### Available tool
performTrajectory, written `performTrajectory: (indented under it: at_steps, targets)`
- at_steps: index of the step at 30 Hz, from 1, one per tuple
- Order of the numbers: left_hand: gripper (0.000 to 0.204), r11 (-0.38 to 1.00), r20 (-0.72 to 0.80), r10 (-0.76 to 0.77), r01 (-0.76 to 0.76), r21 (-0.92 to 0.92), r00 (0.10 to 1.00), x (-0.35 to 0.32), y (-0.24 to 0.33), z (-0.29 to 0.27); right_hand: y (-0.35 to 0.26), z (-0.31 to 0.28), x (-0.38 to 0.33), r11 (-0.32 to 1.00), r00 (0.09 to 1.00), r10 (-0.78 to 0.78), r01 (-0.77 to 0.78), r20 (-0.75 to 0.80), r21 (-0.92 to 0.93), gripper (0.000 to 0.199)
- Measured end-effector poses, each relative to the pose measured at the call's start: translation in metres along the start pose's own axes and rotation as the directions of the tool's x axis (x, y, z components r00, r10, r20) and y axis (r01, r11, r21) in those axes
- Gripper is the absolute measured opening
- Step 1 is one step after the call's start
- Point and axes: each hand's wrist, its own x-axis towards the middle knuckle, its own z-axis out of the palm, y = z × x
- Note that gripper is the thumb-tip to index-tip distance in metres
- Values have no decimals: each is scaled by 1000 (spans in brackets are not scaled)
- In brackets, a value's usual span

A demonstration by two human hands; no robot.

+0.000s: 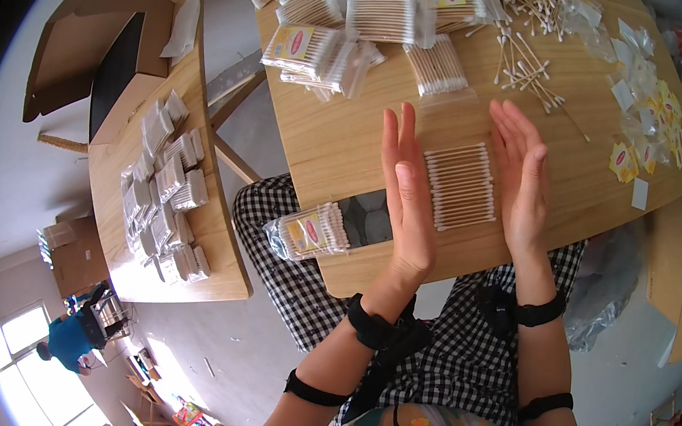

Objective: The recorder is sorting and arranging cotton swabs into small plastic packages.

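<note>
A flat row of wooden-stick cotton swabs (460, 186) lies side by side on the wooden table (328, 140). My left hand (410, 212) stands on edge along the row's left side, fingers straight and palm inward. On the right side my right hand (525, 188) faces it the same way, fingers stretched out. Neither hand grips anything; whether they touch the swab tips I cannot tell. Left of my left hand, a filled swab bag (314, 231) with a yellow label sits at the table's near edge, beside a dark patterned pad (367, 218).
Filled swab bags (380, 17) are heaped at the far side. Loose swabs (530, 70) lie scattered at the far right, near clear bags and yellow labels (647, 151). A second table (222, 262) at left bears more packs (163, 184) and an open carton (83, 41). A person (74, 342) is in the background.
</note>
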Motion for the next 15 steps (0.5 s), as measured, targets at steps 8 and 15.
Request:
performTrajectory:
  at_steps: [8,15]
  targets:
    - [84,999,-57,-2,4,33,998,-17,8,0,-9,-2,-21,997,998,-39,36,-42,-72,71]
    - [85,998,-28,31,-29,59,999,-37,-2,14,-5,10,-37,998,999,-30,31,17,-61,72]
